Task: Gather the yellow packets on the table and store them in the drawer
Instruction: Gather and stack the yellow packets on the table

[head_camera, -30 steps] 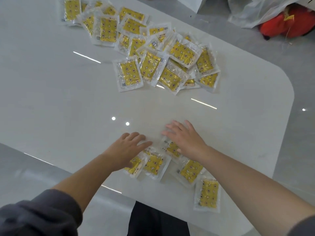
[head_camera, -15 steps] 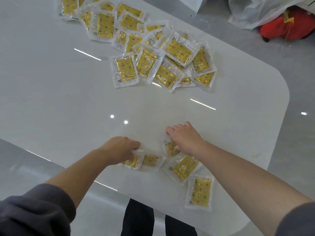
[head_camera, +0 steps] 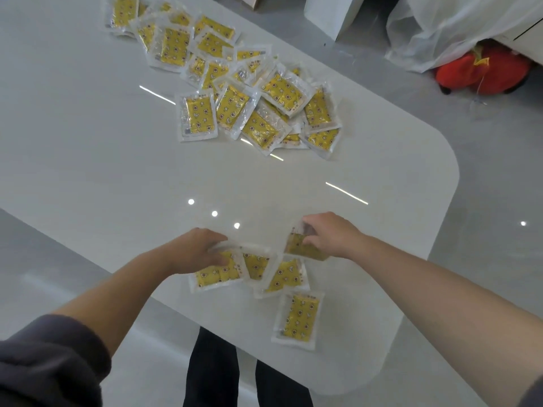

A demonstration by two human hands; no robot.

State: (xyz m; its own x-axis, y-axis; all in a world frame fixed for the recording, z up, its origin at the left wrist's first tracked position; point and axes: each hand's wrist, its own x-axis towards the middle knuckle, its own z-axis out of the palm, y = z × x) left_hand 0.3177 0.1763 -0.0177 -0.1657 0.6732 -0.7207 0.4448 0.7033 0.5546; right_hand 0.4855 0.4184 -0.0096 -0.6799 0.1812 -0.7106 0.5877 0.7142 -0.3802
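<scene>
Several yellow packets in clear wrappers lie near the front edge of the white table. My left hand grips one packet with its fingers curled over the top edge. My right hand pinches another packet and holds it tilted, raised off the surface. Between and below the hands lie more packets: one, one, and a single packet nearest the edge. A large heap of yellow packets is spread across the far part of the table. No drawer is in view.
The table's rounded corner is to the right, with grey floor beyond. On the floor at the top right are a red object and white plastic sheeting. My dark trouser legs stand below the front edge.
Both hands have gone from lying flat on the near packets to curling round them. The right hand has lifted its packet off the table; the near packets have been drawn closer together.
</scene>
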